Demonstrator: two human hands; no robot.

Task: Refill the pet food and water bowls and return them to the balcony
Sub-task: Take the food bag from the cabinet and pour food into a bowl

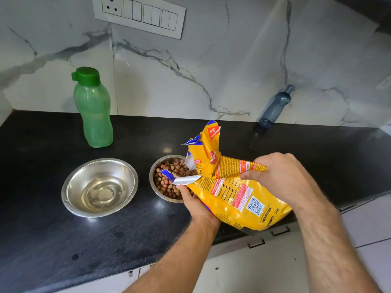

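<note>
A yellow pet food bag (237, 193) lies tilted on its side, its torn mouth over a steel bowl (152, 176) holding brown kibble (167, 176). My left hand (196, 205) grips the bag's lower edge near the mouth. My right hand (277, 176) pinches the bag's upper fold. To the left, a larger steel bowl (72, 185) holds a shallow layer of water (103, 192). Both bowls sit on the black countertop (53, 240). The bag hides the right side of the kibble bowl.
A green capped bottle (93, 108) stands behind the water bowl. A grey-blue bottle (275, 107) leans against the marble backsplash at the right. A switch panel (139, 13) is on the wall. White drawers (264, 261) lie below the counter's front edge.
</note>
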